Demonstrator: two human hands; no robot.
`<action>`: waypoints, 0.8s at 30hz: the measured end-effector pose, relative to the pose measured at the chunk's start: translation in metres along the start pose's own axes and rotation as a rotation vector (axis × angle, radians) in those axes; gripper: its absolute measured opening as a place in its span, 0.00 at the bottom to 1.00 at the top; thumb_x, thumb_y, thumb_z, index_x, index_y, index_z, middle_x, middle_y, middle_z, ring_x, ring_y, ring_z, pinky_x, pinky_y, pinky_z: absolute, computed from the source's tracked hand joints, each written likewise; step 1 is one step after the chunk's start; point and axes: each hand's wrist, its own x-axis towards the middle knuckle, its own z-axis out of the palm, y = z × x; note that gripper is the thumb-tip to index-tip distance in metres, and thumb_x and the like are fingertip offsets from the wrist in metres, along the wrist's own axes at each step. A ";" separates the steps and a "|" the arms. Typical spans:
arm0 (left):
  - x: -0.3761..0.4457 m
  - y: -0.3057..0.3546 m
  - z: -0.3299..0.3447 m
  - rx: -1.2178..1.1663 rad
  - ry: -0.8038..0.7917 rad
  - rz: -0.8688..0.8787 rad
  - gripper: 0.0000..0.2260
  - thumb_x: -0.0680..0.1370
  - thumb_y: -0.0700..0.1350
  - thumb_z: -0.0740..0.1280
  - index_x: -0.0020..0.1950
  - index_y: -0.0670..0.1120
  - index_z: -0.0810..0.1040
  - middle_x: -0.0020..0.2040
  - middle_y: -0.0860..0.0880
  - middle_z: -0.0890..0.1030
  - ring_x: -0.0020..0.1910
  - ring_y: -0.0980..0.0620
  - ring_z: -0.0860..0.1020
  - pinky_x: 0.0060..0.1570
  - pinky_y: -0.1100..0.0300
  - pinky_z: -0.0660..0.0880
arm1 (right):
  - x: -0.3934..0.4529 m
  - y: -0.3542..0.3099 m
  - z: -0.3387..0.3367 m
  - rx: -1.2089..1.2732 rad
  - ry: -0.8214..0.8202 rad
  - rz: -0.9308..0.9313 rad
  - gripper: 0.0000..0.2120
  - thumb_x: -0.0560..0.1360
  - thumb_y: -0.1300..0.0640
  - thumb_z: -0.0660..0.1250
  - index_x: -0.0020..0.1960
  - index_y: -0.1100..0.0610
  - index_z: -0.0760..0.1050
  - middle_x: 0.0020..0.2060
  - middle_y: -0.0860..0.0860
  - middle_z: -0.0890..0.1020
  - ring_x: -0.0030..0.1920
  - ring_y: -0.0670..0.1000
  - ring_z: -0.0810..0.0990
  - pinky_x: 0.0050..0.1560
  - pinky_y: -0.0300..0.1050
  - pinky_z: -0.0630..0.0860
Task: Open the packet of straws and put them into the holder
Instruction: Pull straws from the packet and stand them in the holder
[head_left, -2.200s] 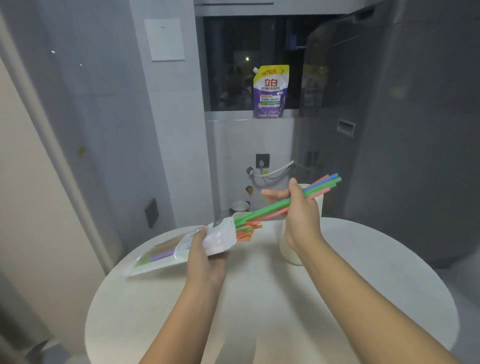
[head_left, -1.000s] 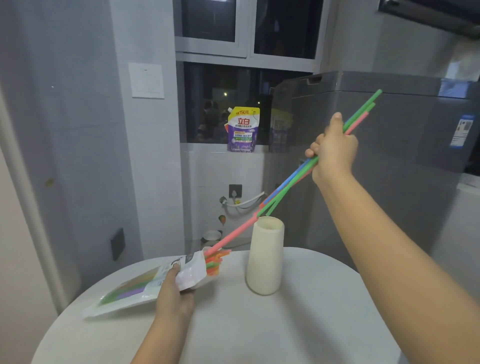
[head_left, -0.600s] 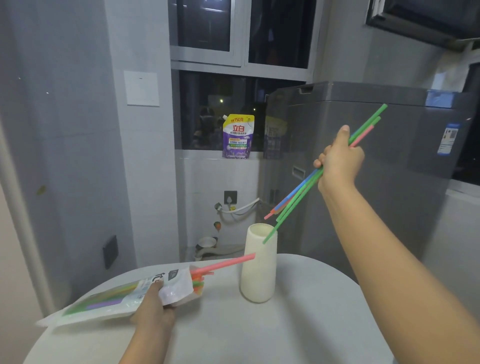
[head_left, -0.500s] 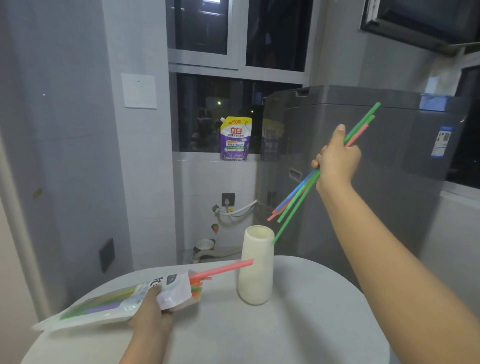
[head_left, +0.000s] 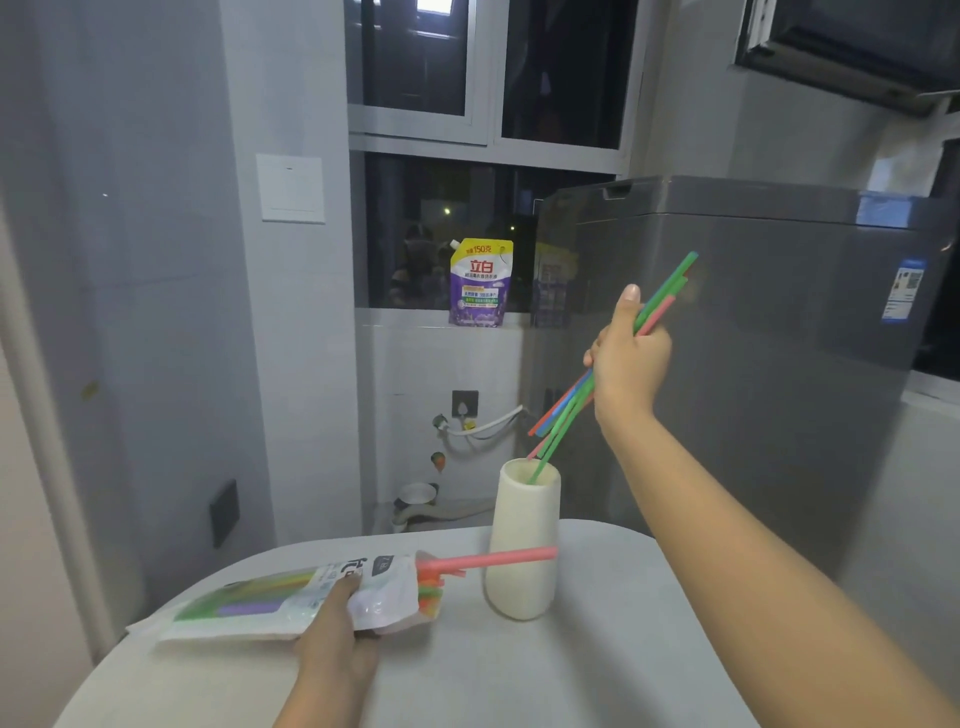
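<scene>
The right hand (head_left: 629, 364) grips a bundle of straws (head_left: 566, 410) above the holder (head_left: 522, 540), one tip inside, the rest needing lowering in; the left hand (head_left: 337, 631) pinches the packet (head_left: 291, 603) beside the holder.

- Straws (head_left: 563, 410) in hand: green, pink, blue.
- Straws in packet (head_left: 291, 603): one pink straw (head_left: 488, 559) protruding; orange and green ends at the mouth.
- Packet: white, clear window showing green and purple; dark print.
- Holder (head_left: 522, 540): plain cream.
- Surface (head_left: 571, 670): plain pale grey.
- Pouch (head_left: 480, 283): purple, yellow top, red print.
- Appliance (head_left: 753, 364): grey.
</scene>
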 end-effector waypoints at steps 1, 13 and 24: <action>0.000 0.000 0.000 -0.002 -0.003 -0.001 0.20 0.78 0.34 0.64 0.70 0.38 0.67 0.68 0.40 0.75 0.51 0.44 0.78 0.21 0.55 0.77 | -0.002 0.005 0.001 -0.021 -0.008 0.001 0.21 0.77 0.41 0.58 0.31 0.53 0.64 0.22 0.48 0.69 0.17 0.42 0.69 0.20 0.33 0.69; 0.001 0.002 -0.001 0.026 -0.022 -0.017 0.23 0.77 0.33 0.64 0.72 0.40 0.67 0.67 0.39 0.76 0.59 0.41 0.77 0.28 0.50 0.79 | -0.002 0.045 0.011 -0.236 -0.035 0.044 0.21 0.78 0.43 0.56 0.32 0.54 0.65 0.28 0.53 0.71 0.24 0.50 0.74 0.18 0.29 0.66; 0.005 0.004 0.001 0.006 -0.061 -0.020 0.22 0.77 0.32 0.64 0.71 0.41 0.68 0.63 0.40 0.78 0.48 0.44 0.79 0.35 0.49 0.80 | 0.030 0.045 0.015 -0.142 0.090 0.139 0.18 0.78 0.44 0.57 0.33 0.53 0.66 0.28 0.48 0.72 0.14 0.42 0.71 0.25 0.42 0.73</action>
